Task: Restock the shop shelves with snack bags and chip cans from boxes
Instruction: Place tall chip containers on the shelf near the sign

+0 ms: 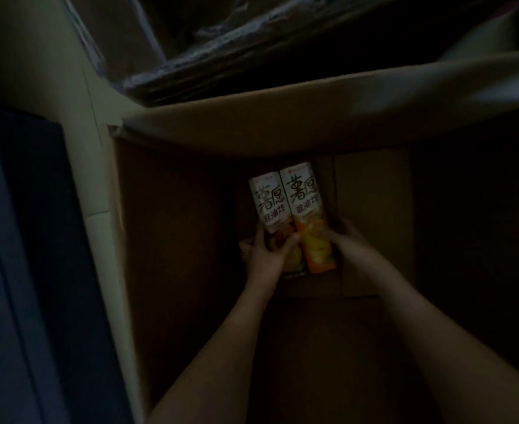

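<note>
Both my arms reach down into a deep, dim cardboard box point(172, 228). Two tall chip cans lie side by side near its bottom. The left can point(269, 203) is white on top with a reddish lower part. The right can point(305, 203) is white above and orange below. My left hand point(265, 255) grips the lower part of the left can, thumb over its front. My right hand point(348, 240) grips the orange part of the right can from the right. The cans' lower ends are partly hidden by my fingers.
The box's far flap point(313, 117) folds up and overhangs the opening. Its left wall point(99, 209) rises pale beside a dark blue surface point(22, 270) at the left. More cardboard and crumpled plastic point(221, 50) sit behind the box. The scene is very dark.
</note>
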A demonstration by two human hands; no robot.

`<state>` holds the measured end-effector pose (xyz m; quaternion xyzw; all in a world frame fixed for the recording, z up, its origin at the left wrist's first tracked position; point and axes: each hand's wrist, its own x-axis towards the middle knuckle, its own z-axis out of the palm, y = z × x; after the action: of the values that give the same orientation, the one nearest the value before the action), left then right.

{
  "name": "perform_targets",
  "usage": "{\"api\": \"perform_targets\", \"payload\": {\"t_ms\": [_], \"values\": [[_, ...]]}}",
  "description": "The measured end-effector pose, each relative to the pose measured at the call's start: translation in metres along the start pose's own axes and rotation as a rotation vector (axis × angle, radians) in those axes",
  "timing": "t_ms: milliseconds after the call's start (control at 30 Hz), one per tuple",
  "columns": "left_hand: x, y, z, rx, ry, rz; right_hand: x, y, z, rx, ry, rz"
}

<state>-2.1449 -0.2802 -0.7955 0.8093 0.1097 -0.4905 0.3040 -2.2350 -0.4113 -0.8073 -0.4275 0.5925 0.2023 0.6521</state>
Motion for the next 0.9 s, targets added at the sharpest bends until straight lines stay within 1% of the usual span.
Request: {"api": "perform_targets", "payload": {"t_ms": [67,133,333,467,567,733,800,900], "values": [[0.008,-0.003,-0.002,-0.160,-0.079,-0.033,0.005,0.002,0.000,0.024,-0.017,0.023],[0.013,-0.002,0.000,-0.242,-0.148,-0.041,0.015,0.005,0.000,0.044,-0.017,0.027],[0.018,0.002,0.006,-0.309,-0.243,-0.028,0.023,0.011,-0.009,0.119,-0.074,0.065],[-0.010,0.011,-0.002,-0.336,-0.323,-0.054,-0.012,0.004,-0.021,0.176,-0.082,0.061],[-0.061,0.034,-0.017,-0.349,-0.358,-0.069,-0.072,-0.017,-0.032,0.190,-0.086,0.041],[-0.176,0.095,-0.066,-0.357,-0.425,0.004,-0.207,-0.057,-0.046,0.267,-0.046,0.020],[-0.225,0.124,-0.087,-0.332,-0.463,0.053,-0.268,-0.078,-0.051,0.304,-0.023,-0.007],[-0.302,0.178,-0.117,-0.297,-0.537,0.171,-0.366,-0.117,-0.063,0.360,0.014,-0.124]]}}
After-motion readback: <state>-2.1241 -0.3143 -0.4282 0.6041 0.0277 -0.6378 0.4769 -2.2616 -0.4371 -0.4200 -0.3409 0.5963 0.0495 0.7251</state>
